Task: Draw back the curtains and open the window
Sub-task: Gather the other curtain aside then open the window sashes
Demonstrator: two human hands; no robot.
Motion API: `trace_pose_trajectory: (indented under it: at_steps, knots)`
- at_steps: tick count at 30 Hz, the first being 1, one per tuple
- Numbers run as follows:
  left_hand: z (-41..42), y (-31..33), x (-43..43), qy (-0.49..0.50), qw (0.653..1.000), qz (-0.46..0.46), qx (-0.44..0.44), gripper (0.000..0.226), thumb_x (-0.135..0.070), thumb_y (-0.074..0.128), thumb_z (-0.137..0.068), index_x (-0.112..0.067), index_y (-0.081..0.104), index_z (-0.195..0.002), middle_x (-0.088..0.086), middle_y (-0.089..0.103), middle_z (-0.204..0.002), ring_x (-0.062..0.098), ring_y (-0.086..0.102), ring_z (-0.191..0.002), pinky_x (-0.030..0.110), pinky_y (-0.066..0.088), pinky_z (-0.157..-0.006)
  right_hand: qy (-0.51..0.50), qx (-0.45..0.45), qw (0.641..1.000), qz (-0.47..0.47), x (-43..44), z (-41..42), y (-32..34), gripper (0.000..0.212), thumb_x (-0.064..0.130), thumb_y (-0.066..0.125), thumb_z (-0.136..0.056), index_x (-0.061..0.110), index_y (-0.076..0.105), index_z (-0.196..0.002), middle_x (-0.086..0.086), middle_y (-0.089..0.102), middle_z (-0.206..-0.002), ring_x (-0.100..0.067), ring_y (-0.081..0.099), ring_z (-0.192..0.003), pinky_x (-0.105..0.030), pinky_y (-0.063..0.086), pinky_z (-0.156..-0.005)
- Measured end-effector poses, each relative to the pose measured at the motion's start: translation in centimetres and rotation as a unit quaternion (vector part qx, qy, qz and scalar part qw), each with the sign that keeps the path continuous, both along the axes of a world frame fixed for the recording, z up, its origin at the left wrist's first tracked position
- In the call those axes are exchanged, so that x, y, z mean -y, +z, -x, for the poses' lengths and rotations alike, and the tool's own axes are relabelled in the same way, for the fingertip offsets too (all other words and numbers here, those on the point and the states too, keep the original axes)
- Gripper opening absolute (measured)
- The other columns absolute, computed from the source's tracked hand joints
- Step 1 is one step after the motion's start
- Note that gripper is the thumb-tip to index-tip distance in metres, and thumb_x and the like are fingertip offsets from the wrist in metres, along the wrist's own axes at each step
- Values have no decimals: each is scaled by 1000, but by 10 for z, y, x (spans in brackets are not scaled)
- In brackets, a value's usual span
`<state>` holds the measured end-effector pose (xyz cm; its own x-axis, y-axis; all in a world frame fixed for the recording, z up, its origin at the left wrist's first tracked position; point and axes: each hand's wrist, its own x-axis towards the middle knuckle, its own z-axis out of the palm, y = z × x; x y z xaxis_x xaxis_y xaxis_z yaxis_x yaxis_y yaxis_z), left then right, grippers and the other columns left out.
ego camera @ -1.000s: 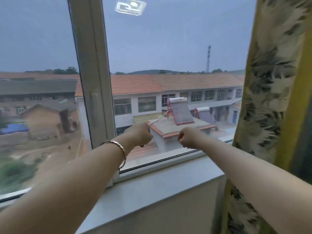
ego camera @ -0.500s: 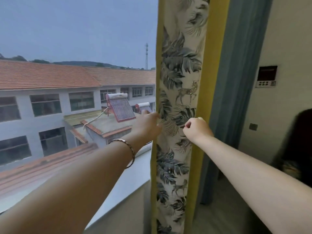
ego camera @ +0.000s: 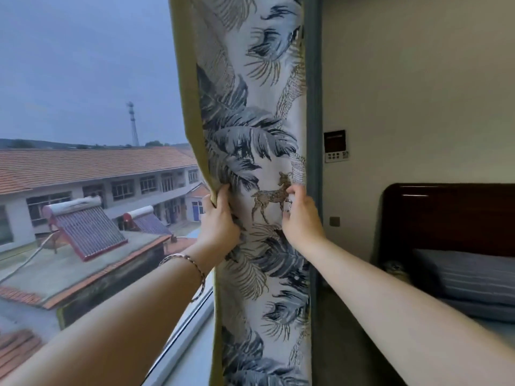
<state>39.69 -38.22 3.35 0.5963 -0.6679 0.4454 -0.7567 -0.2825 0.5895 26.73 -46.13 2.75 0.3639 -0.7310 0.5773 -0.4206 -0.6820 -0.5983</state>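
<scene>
Curtain (ego camera: 250, 151): leaf-and-deer print, gathered into a narrow column between the window (ego camera: 83, 135) and the wall.
Left hand (ego camera: 218, 221): fingers closed, pinching the curtain's yellow-green left edge; a bracelet (ego camera: 192, 270) circles the wrist.
Right hand (ego camera: 302, 218): fingers curled, gripping the curtain's right side beside the printed deer.
Right of curtain: wall panel (ego camera: 335, 146), dark headboard (ego camera: 446, 218).

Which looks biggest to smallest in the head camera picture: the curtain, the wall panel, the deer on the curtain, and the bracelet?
1. curtain, by far the largest.
2. deer print.
3. bracelet and wall panel look about alike; the bracelet is nearer the camera, so I won't rank them.
</scene>
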Motion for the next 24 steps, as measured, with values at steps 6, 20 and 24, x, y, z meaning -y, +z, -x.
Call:
trace_pose_trajectory:
  at_steps: [6, 20, 24]
  knots:
    - [-30, 8, 117, -35, 996, 57, 59, 80, 12, 31, -84, -28, 10, -149, 9, 23, -149, 40, 51, -111, 48, 51, -83, -44, -58, 995, 70, 117, -24, 5, 52, 0, 44, -94, 15, 26, -140, -16, 45, -140, -32, 59, -101, -36, 49, -73]
    - [-79, 65, 469, -31, 994, 109, 7, 66, -11, 45, -91, -12, 12, -148, 17, 36, -144, 38, 49, -118, 41, 45, -90, -99, -117, 982, 106, 463, -82, 65, 24, 5, 44, -95, 8, 42, -118, -17, 65, -105, -34, 63, -92, -37, 45, -68]
    - [-103, 65, 567, -16, 997, 79, -10, 75, -22, 52, -87, -17, 10, -148, 16, 37, -146, 39, 34, -129, 46, 39, -99, -131, -143, 972, 135, 556, -107, 69, 29, 4, 43, -96, 3, 40, -125, -18, 67, -104, -34, 65, -90, -35, 42, -63]
